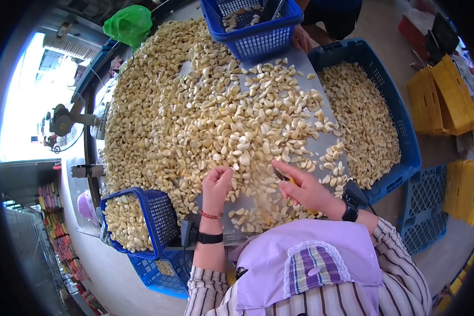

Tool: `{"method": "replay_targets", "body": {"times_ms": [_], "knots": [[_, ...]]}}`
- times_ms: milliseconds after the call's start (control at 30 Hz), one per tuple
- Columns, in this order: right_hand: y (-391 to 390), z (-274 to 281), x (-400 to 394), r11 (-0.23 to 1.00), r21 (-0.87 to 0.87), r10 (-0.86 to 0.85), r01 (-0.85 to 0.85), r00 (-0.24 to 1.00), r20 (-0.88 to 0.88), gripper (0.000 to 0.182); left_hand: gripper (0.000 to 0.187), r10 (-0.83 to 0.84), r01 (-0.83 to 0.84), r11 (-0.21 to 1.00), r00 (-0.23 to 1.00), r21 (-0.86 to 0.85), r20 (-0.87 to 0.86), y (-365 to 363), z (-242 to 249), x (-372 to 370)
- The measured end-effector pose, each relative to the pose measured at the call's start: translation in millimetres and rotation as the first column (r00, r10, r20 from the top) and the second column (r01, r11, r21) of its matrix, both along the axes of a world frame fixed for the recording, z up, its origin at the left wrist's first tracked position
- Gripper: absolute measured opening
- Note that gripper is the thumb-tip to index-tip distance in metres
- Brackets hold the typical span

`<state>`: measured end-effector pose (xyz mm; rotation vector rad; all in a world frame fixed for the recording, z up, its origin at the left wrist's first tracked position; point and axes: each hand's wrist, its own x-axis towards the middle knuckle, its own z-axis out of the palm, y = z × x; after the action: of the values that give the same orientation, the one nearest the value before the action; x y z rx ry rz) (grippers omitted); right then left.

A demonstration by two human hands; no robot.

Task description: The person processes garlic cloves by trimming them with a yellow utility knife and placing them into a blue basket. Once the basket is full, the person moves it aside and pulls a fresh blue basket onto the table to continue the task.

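A wide heap of peeled garlic cloves [195, 105] covers a metal table [258, 208]. My left hand [215, 187] rests at the heap's near edge with its fingers curled down onto the cloves; whether it grips one is hidden. My right hand [303, 188] is closed around a small knife [282, 176], whose dark blade pointing left towards the left hand and a bit of yellow handle show. Both wrists wear dark bands, and the left also has a red string.
A blue basket [160, 216] of cloves stands at my left, and a large blue crate [400, 121] of cloves sits on the right. Another person's hand [301, 39] is by a blue basket [258, 37] at the far end. Yellow crates [442, 100] stand at right, a fan [63, 126] at left.
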<state>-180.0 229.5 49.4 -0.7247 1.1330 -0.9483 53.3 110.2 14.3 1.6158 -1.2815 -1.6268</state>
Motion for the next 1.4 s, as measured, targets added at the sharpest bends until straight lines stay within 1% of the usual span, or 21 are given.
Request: {"method": "replay_targets", "body": {"times_ms": [67, 133, 167, 200, 267, 433, 533, 633, 667, 800, 867, 933, 1000, 1100, 1133, 1167, 1200, 1233, 1267, 1300, 1400], "knots": [[0.0, -6.2, 0.6, 1.0, -0.026, -0.003, 0.003, 1.0, 0.008, 0.053, 0.019, 0.015, -0.013, 1.0, 0.997, 0.024, -0.08, 3.0, 7.5, -0.9], [-2.4, -5.9, -2.6, 0.999, 0.007, -0.045, 0.045, 0.998, 0.035, 0.052, 0.02, -0.025, 0.103, 0.915, 0.979, -0.391, 0.2, 0.0, 16.5, -7.2], [-1.9, -5.8, -3.7, 0.996, 0.042, -0.08, 0.077, 0.995, 0.062, 0.052, 0.024, -0.066, 0.278, 0.758, 0.933, -0.591, 0.355, -4.9, 13.4, -9.5], [-1.9, -8.9, -4.4, 0.996, 0.047, -0.074, 0.072, 0.995, 0.059, 0.052, 0.024, -0.062, 0.272, 0.762, 0.934, -0.588, 0.351, -7.3, 14.4, -16.4], [-4.2, -17.0, -5.1, 0.974, 0.118, -0.206, 0.193, 0.972, 0.111, 0.052, 0.029, -0.074, 0.602, 0.509, 0.743, -0.615, 0.666, -13.6, 25.3, -40.2], [-2.4, -20.0, -4.9, 0.973, 0.094, -0.222, 0.211, 0.966, 0.131, 0.049, 0.029, -0.167, 0.699, 0.62, 0.562, -0.357, 0.81, -39.2, 5.4, -63.4], [-2.5, -17.4, -7.3, 0.976, 0.059, -0.215, 0.208, 0.966, 0.142, 0.052, 0.027, -0.282, 0.616, 0.631, 0.748, -0.471, 0.601, -39.9, 5.0, -65.8], [-2.6, -7.4, -10.6, 0.986, 0.036, -0.168, 0.165, 0.98, 0.106, 0.053, 0.023, -0.377, 0.412, 0.889, 0.906, -0.202, 0.19, -18.1, 25.7, -65.8], [-3.5, -4.5, -11.3, 0.993, 0.013, -0.118, 0.117, 0.99, 0.079, 0.054, 0.023, -0.378, 0.412, 0.89, 0.906, -0.197, 0.19, -10.1, 31.3, -65.8], [-4.8, -0.2, -8.0, 0.997, -0.081, -0.005, 0.004, 1.0, -0.008, 0.054, 0.019, -0.615, 0.593, 0.704, 0.784, -0.39, 0.081, 8.9, 34.0, -60.0], [-4.0, -2.0, -10.1, 0.985, -0.105, 0.141, -0.139, 0.99, 0.017, 0.051, 0.013, -0.629, 0.606, 0.777, 0.734, -0.171, -0.257, 13.3, 32.2, -53.2], [-4.7, -5.6, -8.8, 0.999, -0.014, 0.051, -0.05, 0.996, 0.077, 0.049, 0.011, -0.486, 0.534, 0.845, 0.775, 0.007, -0.405, 19.0, 30.8, -51.7], [-6.2, -8.5, -10.3, 0.996, 0.081, -0.049, 0.039, 0.991, 0.126, 0.047, 0.014, -0.191, 0.365, 0.931, 0.51, 0.01, -0.839, 17.6, 21.4, -52.2], [-7.4, -13.2, -14.5, 0.969, 0.066, -0.247, 0.239, 0.949, 0.197, 0.043, 0.022, -0.046, 0.221, 0.975, 0.229, 0.006, -0.972, -27.3, 0.3, -45.1], [-7.7, -13.5, -15.0, 0.969, 0.066, -0.247, 0.239, 0.949, 0.197, 0.043, 0.022, -0.046, 0.221, 0.975, 0.23, 0.006, -0.972, -39.7, 7.5, -50.7], [-8.1, -13.4, -15.5, 0.971, 0.08, -0.239, 0.227, 0.947, 0.215, 0.045, 0.023, -0.195, 0.161, 0.981, 0.773, -0.111, -0.604, -51.1, 20.6, -59.0], [-7.9, -13.3, -15.8, 0.972, 0.093, -0.23, 0.214, 0.945, 0.233, 0.048, 0.024, -0.179, 0.183, 0.954, 0.983, -0.238, 0.036, -59.1, 27.9, -65.7], [-7.4, -14.1, -15.3, 0.972, 0.089, -0.23, 0.215, 0.945, 0.234, 0.048, 0.024, -0.181, 0.184, 0.953, 0.983, -0.242, 0.036, -65.6, 19.4, -69.9], [-6.9, -15.6, -14.3, 0.97, 0.086, -0.243, 0.229, 0.937, 0.25, 0.046, 0.022, -0.176, 0.424, 0.768, 0.86, -0.48, 0.478, -71.3, 5.8, -74.1], [-6.6, -16.2, -13.8, 0.966, 0.084, -0.257, 0.243, 0.929, 0.267, 0.045, 0.021, 0.012, 0.694, 0.497, 0.595, -0.521, 0.803, -74.4, -5.3, -74.7], [-6.9, -11.7, -16.8, 0.959, 0.12, -0.278, 0.255, 0.927, 0.25, 0.045, 0.022, -0.064, 0.779, 0.518, 0.446, -0.353, 0.893, -73.0, 1.3, -83.9]]}}
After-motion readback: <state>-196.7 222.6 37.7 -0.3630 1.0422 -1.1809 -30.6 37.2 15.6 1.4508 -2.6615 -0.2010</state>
